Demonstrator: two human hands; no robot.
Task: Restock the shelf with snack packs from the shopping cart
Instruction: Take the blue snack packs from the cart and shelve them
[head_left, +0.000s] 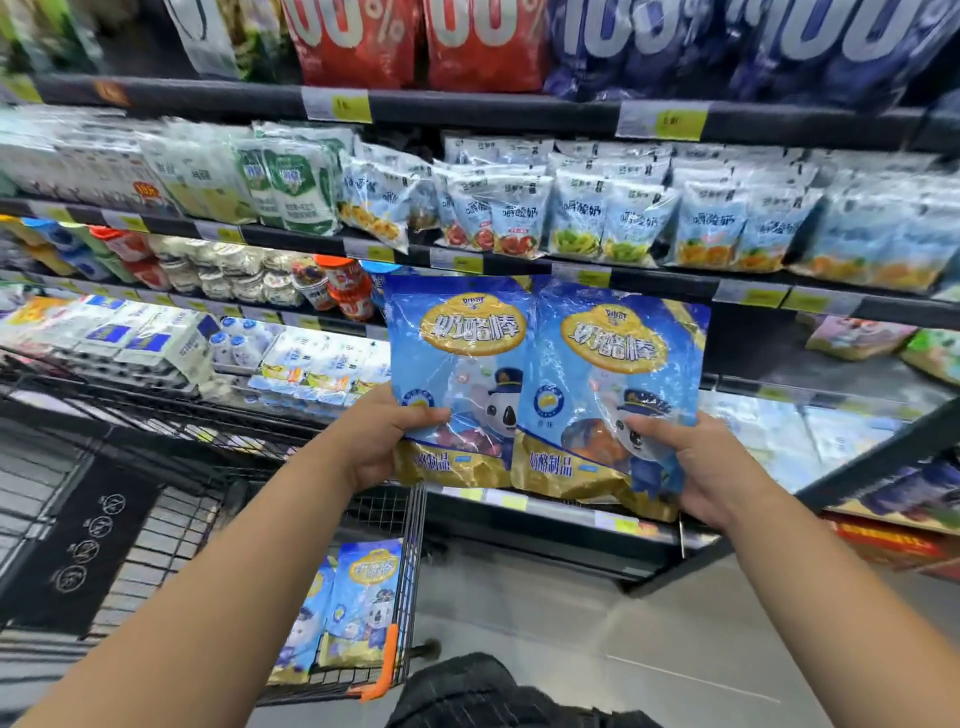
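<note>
Head view. Chilled store aisle, dark shelves tiered with pouches and tubs; wire cart low at left, against the shelf front.

Two blue snack packs held up side by side before the shelves: left pack in left hand, right pack in right hand. Fingers closed on each pack's lower corner, thumb in front, other fingers behind and unseen. Inner edges overlapping slightly.

Both packs upright, long axis near vertical, printed faces toward the wearer, sealed tops up, gold bases down; right pack tilted a little clockwise.

More packs of the same kind left standing in cart.

Step judged: carrying from cart to shelf, placement not yet made. Next move likely calls for a forward reach into the dark gap at right, behind the right pack, setting bases down, faces outward. Destination not certain from this view.
</note>
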